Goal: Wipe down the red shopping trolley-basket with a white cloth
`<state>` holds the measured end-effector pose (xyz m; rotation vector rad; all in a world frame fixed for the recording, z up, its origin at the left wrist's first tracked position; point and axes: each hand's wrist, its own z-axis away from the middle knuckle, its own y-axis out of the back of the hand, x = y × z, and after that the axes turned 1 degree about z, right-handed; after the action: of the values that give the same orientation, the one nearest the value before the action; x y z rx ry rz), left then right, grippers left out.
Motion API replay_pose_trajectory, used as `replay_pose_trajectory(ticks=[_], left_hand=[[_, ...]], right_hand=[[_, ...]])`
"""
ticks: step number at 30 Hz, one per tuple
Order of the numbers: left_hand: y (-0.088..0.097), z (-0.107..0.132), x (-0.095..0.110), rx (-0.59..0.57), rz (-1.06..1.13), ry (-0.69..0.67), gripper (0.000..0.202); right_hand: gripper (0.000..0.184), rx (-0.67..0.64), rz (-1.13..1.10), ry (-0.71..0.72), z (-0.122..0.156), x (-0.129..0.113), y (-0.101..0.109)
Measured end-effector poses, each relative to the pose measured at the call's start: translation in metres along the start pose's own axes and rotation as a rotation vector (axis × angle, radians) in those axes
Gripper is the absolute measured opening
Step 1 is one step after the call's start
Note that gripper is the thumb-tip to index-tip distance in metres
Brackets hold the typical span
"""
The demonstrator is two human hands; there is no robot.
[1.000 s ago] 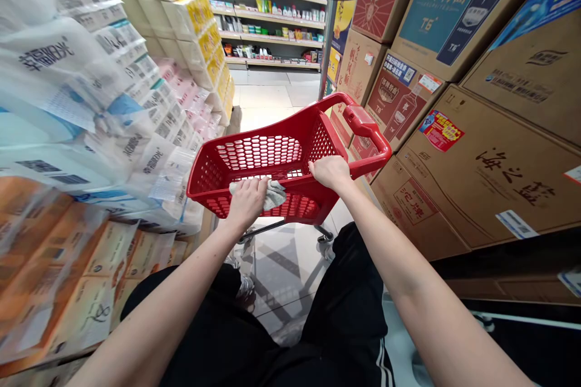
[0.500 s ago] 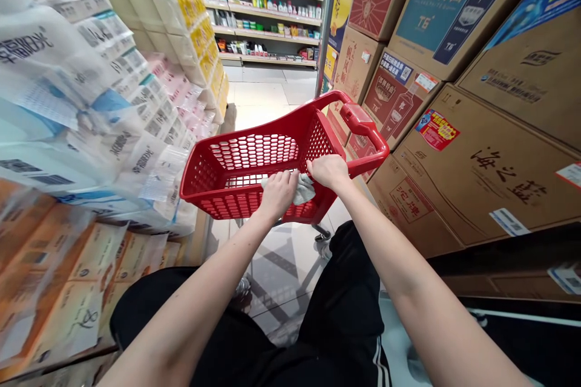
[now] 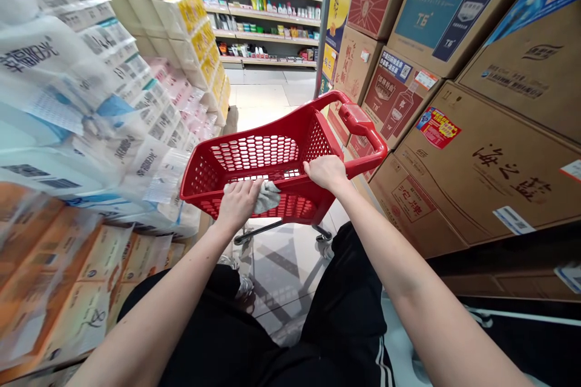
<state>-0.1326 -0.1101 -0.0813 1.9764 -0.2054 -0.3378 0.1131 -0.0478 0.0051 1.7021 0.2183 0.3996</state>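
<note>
A red shopping cart [image 3: 254, 136] with a perforated plastic basket stands sideways in front of me, its handle [image 3: 363, 121] to the right. My left hand [image 3: 238, 202] is closed over the basket's near rim with a pale grey cloth [image 3: 267, 197] under its fingers; part of the cloth hangs out against the outer wall. My right hand [image 3: 325, 172] grips the same rim farther right, close to the handle end, its fingers wrapped over the edge. Nothing shows inside the part of the basket I can see.
Wrapped tissue packs [image 3: 122, 103] are piled at the left, above orange packages [image 3: 86, 278]. Cardboard cartons [image 3: 490, 163] form a wall on the right. Behind the cart, shelves [image 3: 272, 18] hold small bottles and boxes. A grey post [image 3: 324, 42] rises beyond the handle.
My left hand has slid left along the near rim, carrying the cloth with it. My right hand keeps its grip, and the cart stays almost where it was.
</note>
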Motion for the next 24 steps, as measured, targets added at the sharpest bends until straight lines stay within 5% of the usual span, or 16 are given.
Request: replay_pose_trajectory(ticks=[5,14,24], left_hand=[[0.0,-0.008,0.002,-0.027,0.016,0.004,0.037],[0.002,-0.041,0.046,-0.031,0.092,-0.051,0.034],[0.006,-0.015,0.001,-0.068,0.135,-0.094,0.036]], right_hand=[[0.056,0.018,0.012,0.002,-0.001,0.0,-0.002],[0.058,-0.005,0.035,-0.019,-0.001,0.001,-0.002],[0.056,0.007,0.019,-0.015,0.001,0.002,-0.001]])
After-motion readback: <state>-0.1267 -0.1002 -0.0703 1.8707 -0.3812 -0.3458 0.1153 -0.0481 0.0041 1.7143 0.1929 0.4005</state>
